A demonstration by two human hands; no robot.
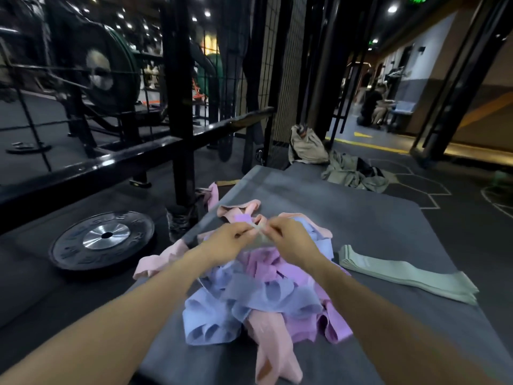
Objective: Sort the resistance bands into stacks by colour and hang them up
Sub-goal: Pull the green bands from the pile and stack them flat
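Both my hands meet above the tangled pile of bands (263,295) on the grey mat (374,223): my left hand (230,241) and right hand (291,240) each pinch a pale green band (259,237) between curled fingers. Pink, purple and blue bands lie mixed beneath. To my right, well apart, sits a neat stack of green bands (408,273). A weight plate (102,240) lies on the floor at left.

Dim gym with ceiling spotlights (392,8), black rack frame (181,112) far left, weight plate (102,238) on dark rubber floor (33,295), grey platform (369,229) near centre, lit corridor (369,134) far right
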